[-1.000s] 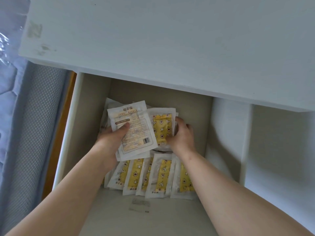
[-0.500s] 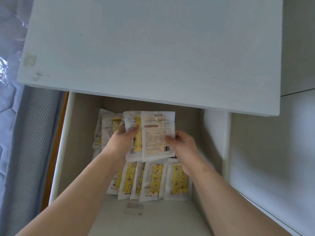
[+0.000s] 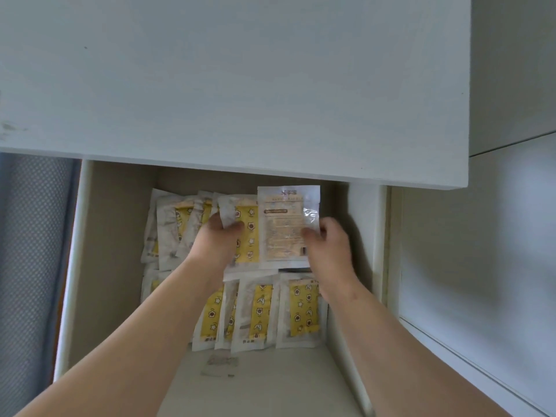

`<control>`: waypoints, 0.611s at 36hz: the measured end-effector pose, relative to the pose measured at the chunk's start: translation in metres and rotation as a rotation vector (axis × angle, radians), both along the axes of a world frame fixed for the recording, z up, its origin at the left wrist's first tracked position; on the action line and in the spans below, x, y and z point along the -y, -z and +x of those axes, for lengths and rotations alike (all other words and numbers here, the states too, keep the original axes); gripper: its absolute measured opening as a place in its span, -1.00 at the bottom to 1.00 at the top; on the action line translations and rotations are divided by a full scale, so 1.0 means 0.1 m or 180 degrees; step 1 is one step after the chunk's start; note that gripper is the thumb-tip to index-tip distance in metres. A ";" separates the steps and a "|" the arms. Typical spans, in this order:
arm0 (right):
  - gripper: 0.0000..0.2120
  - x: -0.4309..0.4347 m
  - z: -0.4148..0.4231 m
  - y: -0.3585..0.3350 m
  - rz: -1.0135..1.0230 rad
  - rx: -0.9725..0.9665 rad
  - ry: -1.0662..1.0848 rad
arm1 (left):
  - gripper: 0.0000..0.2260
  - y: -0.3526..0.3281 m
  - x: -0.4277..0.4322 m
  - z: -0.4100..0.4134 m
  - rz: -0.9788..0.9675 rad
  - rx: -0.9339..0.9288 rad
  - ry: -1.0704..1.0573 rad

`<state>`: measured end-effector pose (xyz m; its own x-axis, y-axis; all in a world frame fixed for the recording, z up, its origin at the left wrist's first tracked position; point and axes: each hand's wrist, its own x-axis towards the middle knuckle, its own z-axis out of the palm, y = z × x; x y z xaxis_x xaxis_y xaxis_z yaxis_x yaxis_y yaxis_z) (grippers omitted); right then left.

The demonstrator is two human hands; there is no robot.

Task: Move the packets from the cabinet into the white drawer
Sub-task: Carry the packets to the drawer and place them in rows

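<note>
The left hand (image 3: 215, 242) pinches a yellow star packet (image 3: 249, 236) inside the white drawer (image 3: 114, 236). Just beside it, the right hand (image 3: 329, 251) pinches a packet with writing (image 3: 284, 227). More packets (image 3: 302, 311) lie flat under both hands.

Printed packet (image 3: 284, 227) has passed from left hand (image 3: 215, 245) to right hand (image 3: 329, 251) and shifted rightward in the drawer (image 3: 365, 236). Left hand now pinches a yellow packet (image 3: 248, 233).
</note>
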<state>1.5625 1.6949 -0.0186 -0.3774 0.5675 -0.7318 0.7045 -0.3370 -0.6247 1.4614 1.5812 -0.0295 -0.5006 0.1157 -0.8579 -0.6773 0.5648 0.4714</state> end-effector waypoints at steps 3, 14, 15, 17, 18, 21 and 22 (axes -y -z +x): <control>-0.91 -0.03 0.02 -0.01 0.0445 0.0008 0.0129 | -0.67 0.03 -0.05 0.00 -0.0150 -0.0318 0.0371; -0.82 0.20 -0.01 0.13 0.1881 0.0162 -0.1296 | -0.66 0.14 -0.24 0.05 -0.0651 -0.0888 0.1399; -0.86 0.22 -0.01 0.17 0.1780 0.0243 -0.1452 | -0.65 0.16 -0.22 0.05 -0.0660 -0.0880 0.1371; -0.92 0.27 -0.01 0.27 0.1373 0.0394 -0.1682 | -0.65 0.19 -0.17 0.04 -0.0668 -0.0883 0.1367; -0.89 0.29 -0.01 0.31 0.1071 0.0447 -0.1732 | -0.66 0.20 -0.15 0.04 -0.0679 -0.0904 0.1396; -0.80 0.33 -0.02 0.36 0.0661 0.0534 -0.1728 | -0.67 0.19 -0.11 0.03 -0.0699 -0.1058 0.1559; -0.78 0.33 -0.03 0.35 0.0852 0.0567 -0.1710 | -0.67 0.17 -0.10 0.03 -0.0721 -0.1189 0.1666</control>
